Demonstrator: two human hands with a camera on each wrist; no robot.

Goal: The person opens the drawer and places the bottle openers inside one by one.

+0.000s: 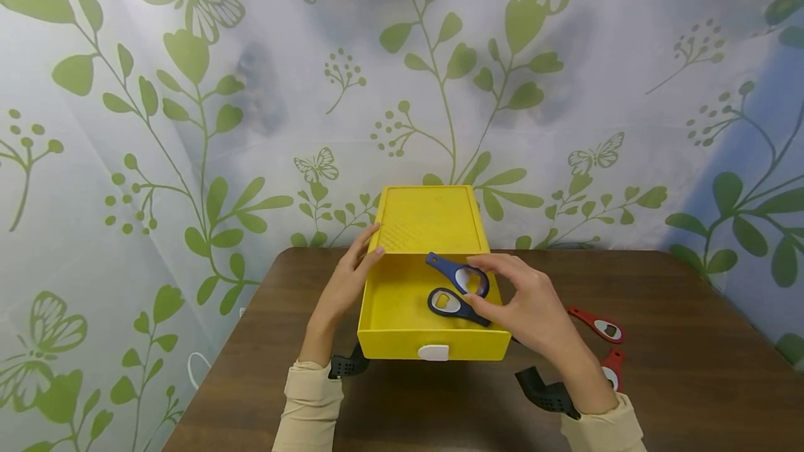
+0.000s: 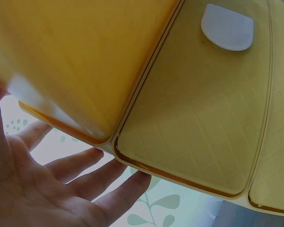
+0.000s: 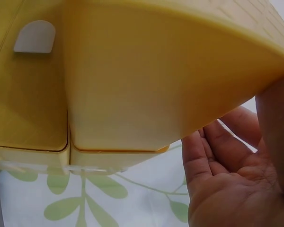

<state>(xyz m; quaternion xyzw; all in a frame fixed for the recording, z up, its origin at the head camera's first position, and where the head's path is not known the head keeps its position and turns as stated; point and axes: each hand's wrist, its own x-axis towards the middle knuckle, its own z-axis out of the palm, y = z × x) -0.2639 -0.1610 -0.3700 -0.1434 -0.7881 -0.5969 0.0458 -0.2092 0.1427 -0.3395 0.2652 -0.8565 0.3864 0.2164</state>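
Note:
A yellow drawer cabinet (image 1: 433, 218) stands on the table with its top drawer (image 1: 392, 344) pulled out. My right hand (image 1: 534, 309) is over the drawer's right side and pinches a dark blue bottle opener (image 1: 447, 268) by its round end, between thumb and fingers. Below it, a second dark blue bottle opener (image 1: 467, 311) lies in the drawer. At the cabinet's left side, my left hand (image 1: 342, 284) rests with fairly straight fingers, the thumb near the top's front edge. The opener does not show in the right wrist view, where the drawer's underside fills much of the picture.
Two red bottle openers lie on the brown table (image 1: 697, 340), right of the cabinet; the farther red opener (image 1: 590, 319) shows whole, the nearer red opener (image 1: 613, 361) is partly behind my right wrist. A leaf-patterned curtain (image 1: 283, 89) hangs behind. A lower drawer front (image 2: 194, 109) appears closed.

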